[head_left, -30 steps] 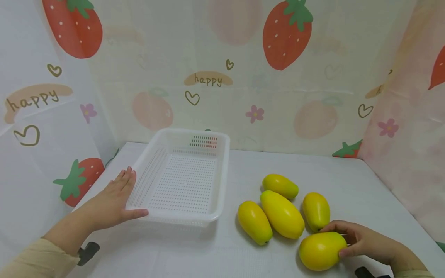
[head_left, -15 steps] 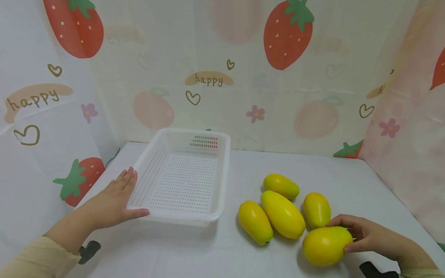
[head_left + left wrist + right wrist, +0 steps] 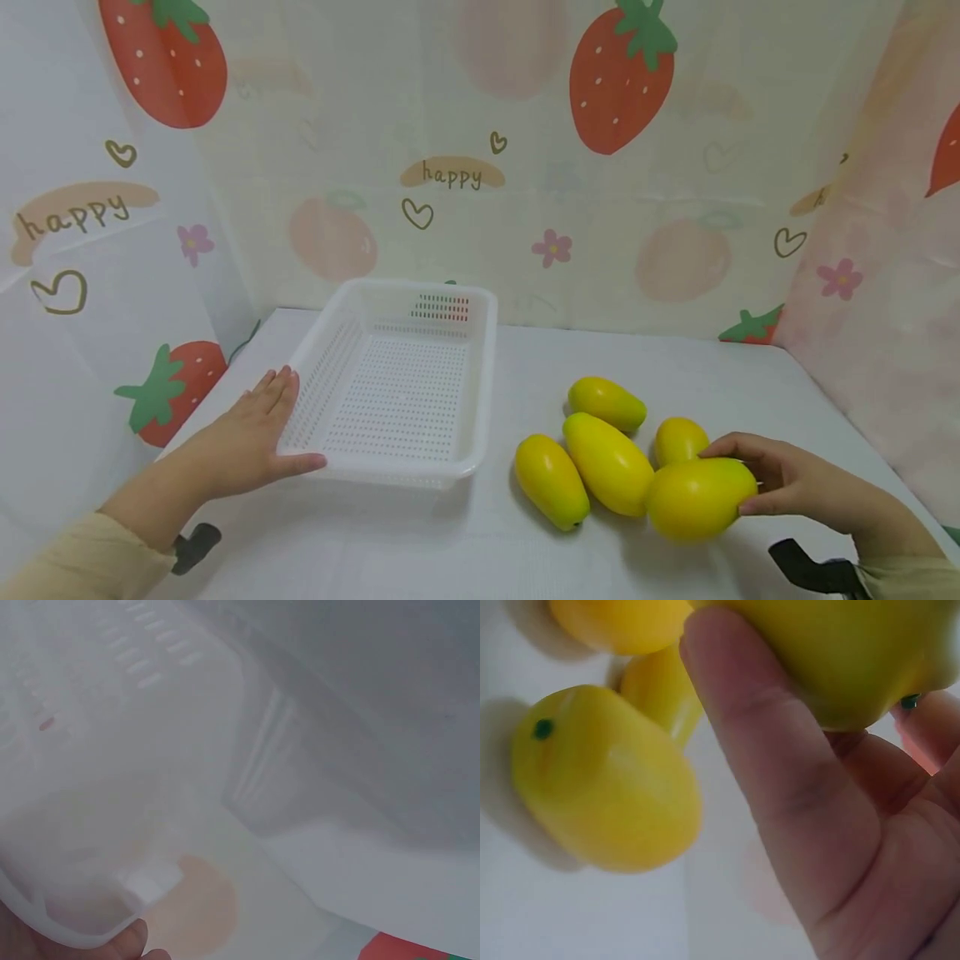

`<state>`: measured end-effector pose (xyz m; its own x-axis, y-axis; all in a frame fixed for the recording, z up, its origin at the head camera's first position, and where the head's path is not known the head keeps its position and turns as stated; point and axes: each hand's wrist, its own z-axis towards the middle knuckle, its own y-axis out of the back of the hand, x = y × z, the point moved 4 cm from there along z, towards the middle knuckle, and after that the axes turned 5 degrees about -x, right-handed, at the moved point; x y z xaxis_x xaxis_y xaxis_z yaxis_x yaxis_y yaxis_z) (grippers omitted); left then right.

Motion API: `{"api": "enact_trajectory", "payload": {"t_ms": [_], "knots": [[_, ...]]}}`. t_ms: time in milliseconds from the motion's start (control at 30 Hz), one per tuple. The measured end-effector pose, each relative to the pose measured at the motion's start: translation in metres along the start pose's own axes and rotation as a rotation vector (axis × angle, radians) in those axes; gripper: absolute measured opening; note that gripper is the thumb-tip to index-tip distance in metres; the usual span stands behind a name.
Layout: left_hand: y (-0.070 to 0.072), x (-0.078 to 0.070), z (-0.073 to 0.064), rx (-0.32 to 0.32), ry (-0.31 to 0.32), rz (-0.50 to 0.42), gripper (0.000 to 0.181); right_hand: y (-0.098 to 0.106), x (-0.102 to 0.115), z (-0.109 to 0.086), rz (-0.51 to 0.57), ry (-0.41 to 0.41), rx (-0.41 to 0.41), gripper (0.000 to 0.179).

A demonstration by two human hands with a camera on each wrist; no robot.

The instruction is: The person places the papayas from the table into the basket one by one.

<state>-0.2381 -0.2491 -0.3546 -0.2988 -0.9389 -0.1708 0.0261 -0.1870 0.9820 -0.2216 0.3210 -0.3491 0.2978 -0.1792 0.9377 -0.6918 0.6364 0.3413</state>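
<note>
In the head view my right hand (image 3: 802,492) grips a yellow mango (image 3: 697,498) at its right end, thumb in front and fingers behind. A shadow lies on the table below this mango, and it overlaps the mango (image 3: 678,440) behind it. To its left lie a long mango (image 3: 609,462), a smaller mango (image 3: 551,481) and a mango (image 3: 606,402) at the back. My left hand (image 3: 243,437) rests with straight fingers along the left side of a white plastic basket (image 3: 487,392), thumb at its front corner. In the left wrist view fingertips (image 3: 131,939) touch the basket rim.
The white-covered table (image 3: 360,542) is enclosed by a fabric backdrop (image 3: 465,100) printed with strawberries. The basket's perforated floor shows no fruit on it. Black straps (image 3: 813,567) sit at both wrists.
My right hand has lifted the held mango, first slightly right, then up and away from me, so it now covers part of the mango behind. The left hand and basket stay in place.
</note>
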Motion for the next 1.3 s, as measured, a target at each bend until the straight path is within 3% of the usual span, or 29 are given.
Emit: {"api": "enact_trajectory", "payload": {"t_ms": [300, 700, 933, 1167, 1300], "knots": [[-0.002, 0.002, -0.001, 0.000, 0.002, -0.003, 0.121, 0.003, 0.013, 0.020, -0.069, 0.044, -0.067, 0.046], [-0.004, 0.011, -0.003, -0.004, -0.011, -0.047, 0.118, 0.008, 0.023, 0.048, -0.142, 0.039, -0.145, 0.047], [-0.003, 0.009, -0.001, -0.007, -0.027, -0.022, 0.120, 0.010, 0.039, 0.072, -0.216, 0.167, -0.199, 0.049], [-0.001, 0.007, -0.002, 0.000, -0.017, -0.024, 0.120, 0.014, 0.049, 0.105, -0.317, 0.068, -0.384, 0.047], [0.000, 0.005, -0.002, -0.005, -0.023, -0.027, 0.120, 0.012, 0.054, 0.126, -0.322, 0.041, -0.417, 0.049]]}}
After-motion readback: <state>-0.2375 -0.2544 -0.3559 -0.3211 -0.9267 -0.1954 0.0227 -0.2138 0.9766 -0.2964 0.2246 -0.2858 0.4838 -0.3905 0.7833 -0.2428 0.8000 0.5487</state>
